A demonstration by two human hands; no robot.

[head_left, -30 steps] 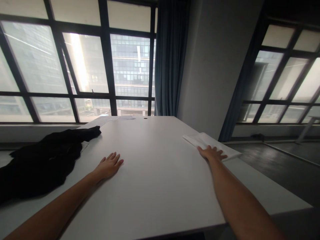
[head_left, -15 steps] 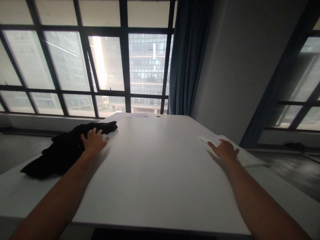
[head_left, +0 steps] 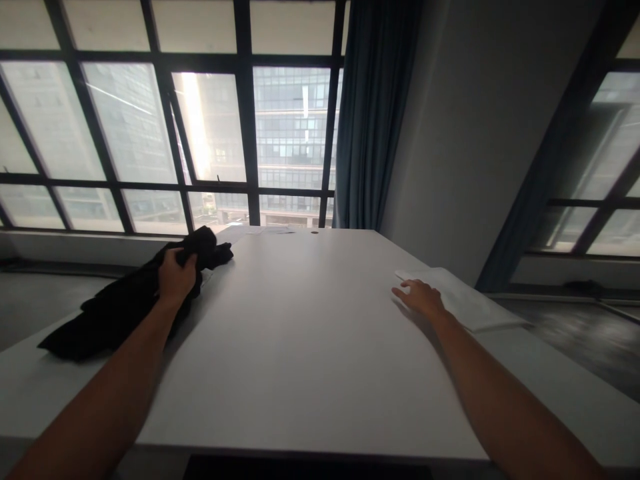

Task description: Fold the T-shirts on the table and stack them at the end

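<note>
At the left side of the white table (head_left: 300,373), a crumpled black garment (head_left: 120,303) lies in a heap; what kind it is I cannot tell. My left hand (head_left: 176,277) is closed on its upper part, and a fold of the cloth stands raised beyond the fingers. On the right, my right hand (head_left: 420,297) hovers low over the table or just touches it, fingers spread and holding nothing. Beside that hand a flat, white folded item (head_left: 475,303) lies along the table's right edge; whether it is cloth or a plastic bag is unclear.
Thin white sheets (head_left: 270,230) lie at the table's far end, near a dark round cable hole (head_left: 315,233). Beyond stand large framed windows (head_left: 290,127), a blue curtain (head_left: 373,120) and a grey pillar (head_left: 450,133).
My left hand has gone from resting open at the garment's edge to gripping it, lifting a fold. My right hand has moved left, off the white item.
</note>
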